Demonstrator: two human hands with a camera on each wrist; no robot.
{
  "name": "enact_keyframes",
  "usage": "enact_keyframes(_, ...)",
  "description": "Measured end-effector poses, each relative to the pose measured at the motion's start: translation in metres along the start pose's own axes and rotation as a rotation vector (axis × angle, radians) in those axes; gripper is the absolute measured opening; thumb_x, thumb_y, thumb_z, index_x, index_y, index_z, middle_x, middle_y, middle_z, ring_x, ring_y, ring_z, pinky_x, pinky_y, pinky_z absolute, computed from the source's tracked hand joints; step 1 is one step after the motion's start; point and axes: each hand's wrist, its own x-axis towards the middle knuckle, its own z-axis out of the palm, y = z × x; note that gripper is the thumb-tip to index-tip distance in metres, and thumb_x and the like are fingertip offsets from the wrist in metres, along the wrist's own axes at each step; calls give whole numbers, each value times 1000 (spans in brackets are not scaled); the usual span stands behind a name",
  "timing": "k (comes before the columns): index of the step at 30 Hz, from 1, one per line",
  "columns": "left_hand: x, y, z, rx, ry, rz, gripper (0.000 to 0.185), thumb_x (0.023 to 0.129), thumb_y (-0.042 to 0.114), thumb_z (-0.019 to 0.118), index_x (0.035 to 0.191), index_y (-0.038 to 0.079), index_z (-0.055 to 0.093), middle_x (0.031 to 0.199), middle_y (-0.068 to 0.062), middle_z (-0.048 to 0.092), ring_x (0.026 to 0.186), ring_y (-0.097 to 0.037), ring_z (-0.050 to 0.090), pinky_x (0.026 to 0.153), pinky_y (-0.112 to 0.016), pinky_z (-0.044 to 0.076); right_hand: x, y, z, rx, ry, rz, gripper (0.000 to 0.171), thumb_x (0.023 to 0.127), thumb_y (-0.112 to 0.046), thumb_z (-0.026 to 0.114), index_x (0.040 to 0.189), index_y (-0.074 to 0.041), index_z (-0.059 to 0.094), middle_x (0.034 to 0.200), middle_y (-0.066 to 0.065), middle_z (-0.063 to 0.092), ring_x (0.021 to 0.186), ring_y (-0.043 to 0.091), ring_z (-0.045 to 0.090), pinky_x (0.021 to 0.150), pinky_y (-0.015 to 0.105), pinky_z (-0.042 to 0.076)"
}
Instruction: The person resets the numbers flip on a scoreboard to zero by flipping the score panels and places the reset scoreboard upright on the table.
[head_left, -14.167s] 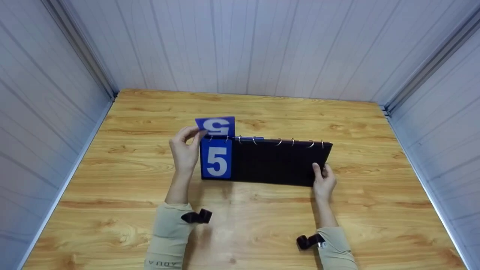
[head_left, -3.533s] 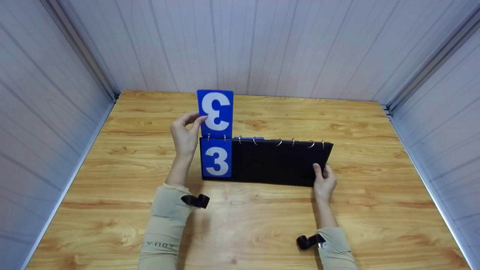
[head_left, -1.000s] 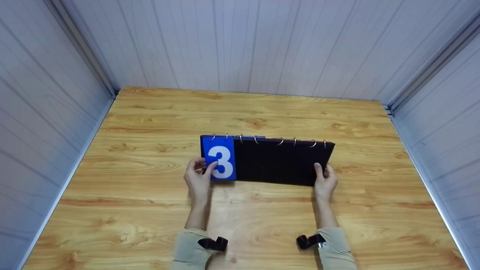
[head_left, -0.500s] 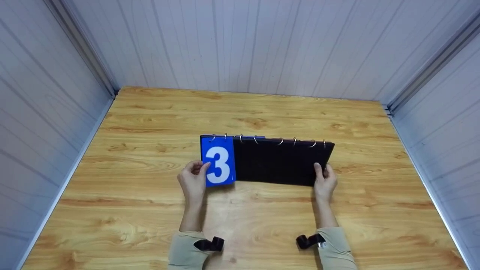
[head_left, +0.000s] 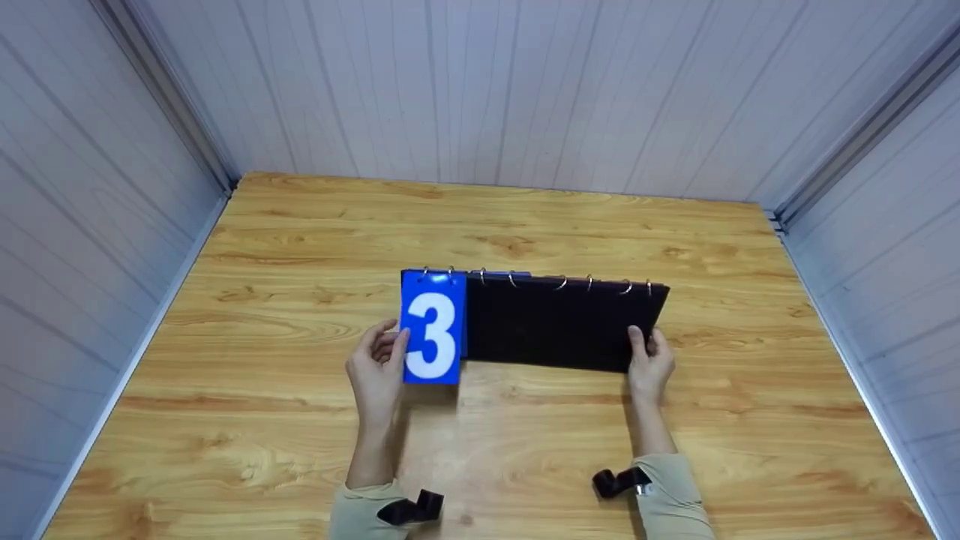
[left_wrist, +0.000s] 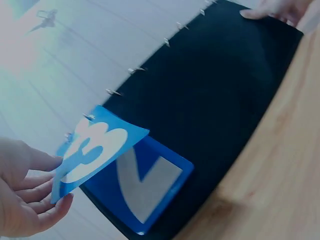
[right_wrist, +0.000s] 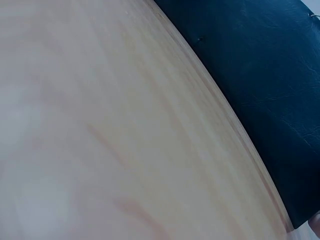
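Observation:
A black flip scoreboard (head_left: 551,322) leans tilted on the table, with metal rings along its top edge. On its left end hangs a blue number card (head_left: 431,356) with a white 3. My left hand (head_left: 377,371) pinches this card by its left edge and holds its lower part away from the board. In the left wrist view, another blue card (left_wrist: 172,167) with a partly covered white numeral lies against the board underneath. My right hand (head_left: 651,367) grips the board's right edge, thumb on the front; in the right wrist view only a bit of fingertip shows.
The wood-grain table (head_left: 510,450) extends around the board on all sides. Pale panel walls (head_left: 495,90) enclose it at the back, left and right. Black wrist mounts (head_left: 621,482) sit at both sleeves. A strip of blue card (head_left: 501,274) shows behind the top edge.
Earlier the left hand turned a 5 card, then a 3 card, up over the rings. Since one second ago it has drawn the front 3 card off the board. The right hand stays put.

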Motion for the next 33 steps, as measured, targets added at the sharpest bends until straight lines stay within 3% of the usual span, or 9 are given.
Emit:
enact_keyframes(4, 0, -2, -8, -76, -64, 24, 20, 89, -2, 49, 105, -8, 59, 85, -20, 62, 75, -17, 59, 64, -18, 48, 0, 1, 0, 8, 3, -15, 19, 81, 0, 61, 71, 12, 51, 51, 0, 38, 50, 6, 33, 48, 18, 28)
enact_keyframes(9, 4, 5, -15, -216, -142, 25, 22, 84, -15, 47, 101, -12, 59, 95, -23, 61, 81, -16, 58, 70, -21, 47, 0, 2, -1, -6, 2, -35, 21, 81, 0, 61, 68, 11, 48, 50, 1, 34, 50, 7, 31, 48, 19, 25)
enact_keyframes(15, 16, 12, -13, -287, -118, -2, 21, 75, -17, 59, 96, -13, 61, 90, -19, 63, 79, -16, 60, 71, -24, 49, -1, 1, -1, -23, 1, -49, 22, 81, 0, 62, 67, 10, 48, 50, 4, 32, 50, 8, 29, 48, 20, 24)
enact_keyframes(19, 27, 16, -9, -311, -102, 75, 17, 73, -17, 60, 90, -16, 62, 86, -20, 63, 77, -17, 60, 71, -25, 49, 0, 1, -1, -9, -3, -32, 23, 81, 0, 61, 67, 11, 47, 50, 3, 34, 50, 7, 30, 48, 18, 25)
enact_keyframes(26, 58, 32, 5, -243, -119, 244, 14, 71, -18, 62, 84, -15, 63, 88, -24, 58, 84, -17, 55, 71, -22, 48, -1, -1, -1, 6, 0, 31, 18, 82, -4, 62, 74, 10, 53, 53, 1, 44, 52, 6, 37, 51, 17, 31)
enact_keyframes(29, 71, 33, 11, -181, -145, 250, 12, 70, -17, 63, 82, -15, 62, 85, -26, 59, 81, -16, 56, 69, -21, 48, -2, -2, 0, 1, 0, 29, 18, 82, -3, 61, 74, 11, 53, 54, 5, 45, 52, 6, 37, 50, 16, 31)
enact_keyframes(33, 87, 18, 19, -123, -139, 198, 11, 71, -7, 69, 79, -12, 64, 79, -18, 64, 72, -7, 58, 66, -19, 47, -4, -3, 0, 7, -10, 34, 18, 82, -2, 61, 74, 12, 52, 56, 9, 47, 53, 4, 39, 51, 15, 32)
